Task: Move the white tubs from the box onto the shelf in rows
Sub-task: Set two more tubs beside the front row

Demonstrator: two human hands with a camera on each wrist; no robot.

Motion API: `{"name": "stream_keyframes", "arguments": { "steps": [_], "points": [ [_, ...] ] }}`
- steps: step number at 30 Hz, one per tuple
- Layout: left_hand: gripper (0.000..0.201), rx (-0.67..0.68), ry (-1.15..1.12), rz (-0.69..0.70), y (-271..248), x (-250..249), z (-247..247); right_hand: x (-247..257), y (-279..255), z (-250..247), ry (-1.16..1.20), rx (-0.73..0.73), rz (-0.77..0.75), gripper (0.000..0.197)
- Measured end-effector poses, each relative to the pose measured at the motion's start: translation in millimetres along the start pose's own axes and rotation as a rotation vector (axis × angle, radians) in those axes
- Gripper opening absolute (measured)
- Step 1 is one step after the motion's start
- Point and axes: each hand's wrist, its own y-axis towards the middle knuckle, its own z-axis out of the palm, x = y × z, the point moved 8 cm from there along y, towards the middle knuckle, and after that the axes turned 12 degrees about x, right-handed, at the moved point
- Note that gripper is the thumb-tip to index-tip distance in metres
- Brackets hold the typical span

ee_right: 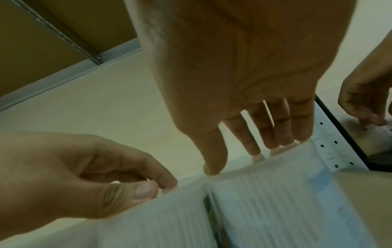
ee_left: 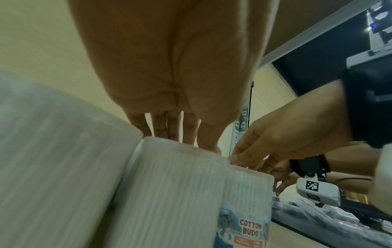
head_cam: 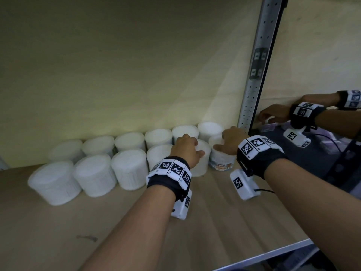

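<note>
Two rows of white tubs [head_cam: 93,173] stand on the wooden shelf [head_cam: 97,231] against the back wall. My left hand [head_cam: 187,147] reaches down over a plain white tub [head_cam: 201,167] in the front row, thumb and fingertips curled on its top rim [ee_left: 169,184]. My right hand [head_cam: 228,141] grips the neighbouring tub [head_cam: 220,161] at the row's right end from above; that tub carries a "Cotton Buds" label [ee_left: 248,229]. In the right wrist view the right hand's fingertips [ee_right: 282,142] sit on the labelled tub's rim [ee_right: 275,201]. The two held tubs touch. The box is out of view.
A perforated metal upright [head_cam: 257,75] stands just right of the tubs. Beyond it a glossy dark panel [head_cam: 322,153] mirrors both hands. The shelf's front lip [head_cam: 273,253] runs at the lower right. Bare board lies in front of the rows.
</note>
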Motion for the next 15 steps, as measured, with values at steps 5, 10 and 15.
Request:
{"name": "stream_keyframes", "arguments": {
  "steps": [5,10,15],
  "points": [
    [0.047,0.001,0.009,-0.001,0.2,-0.2,-0.6,3.1,1.3,-0.9,-0.043,-0.030,-0.032,0.063],
    [0.047,0.010,0.013,-0.002,0.6,-0.7,0.1,1.9,-1.8,-4.0,-0.031,0.004,-0.090,0.055],
    [0.047,0.018,0.011,0.005,1.4,-1.3,0.2,1.3,-2.4,-4.6,-0.007,0.053,-0.145,0.056]
  ]
}}
